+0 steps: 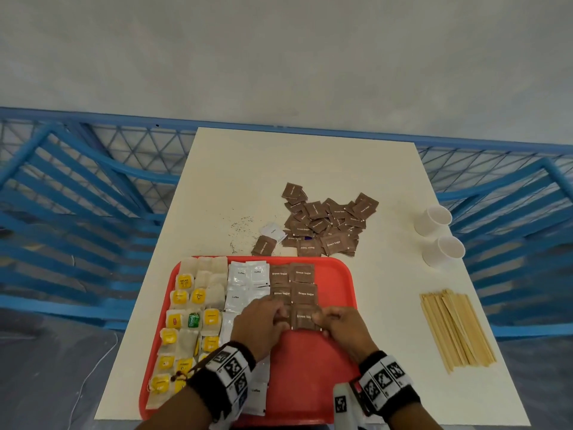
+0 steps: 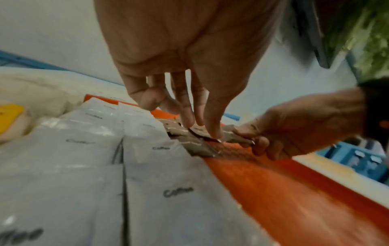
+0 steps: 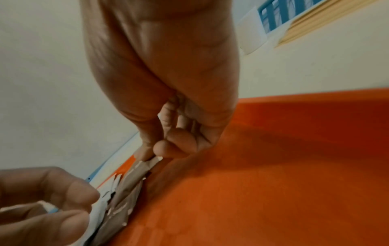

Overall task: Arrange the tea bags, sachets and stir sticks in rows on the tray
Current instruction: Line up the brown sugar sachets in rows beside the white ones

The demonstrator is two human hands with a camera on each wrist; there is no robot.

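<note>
A red tray (image 1: 310,367) holds tea bags (image 1: 189,311) in rows at the left, white coffee sachets (image 1: 245,274) in the middle and brown sugar sachets (image 1: 302,273) in two columns to their right. Both hands meet at the nearest brown sugar sachet (image 1: 304,316). My left hand (image 1: 277,316) presses fairly straight fingertips (image 2: 212,133) on a brown sachet (image 2: 197,146) beside the coffee row (image 2: 147,183). My right hand (image 1: 319,319) pinches that sachet's right edge (image 3: 134,176) between thumb and finger (image 3: 160,148). Bare tray floor (image 3: 273,166) lies to the right.
On the white table (image 1: 232,181) behind the tray lies a loose pile of brown sugar sachets (image 1: 322,225), one white sachet (image 1: 273,232) and dark spilt specks (image 1: 242,228). Wooden stir sticks (image 1: 455,327) lie at the right, two white cups (image 1: 434,218) behind them. Blue chairs flank the table.
</note>
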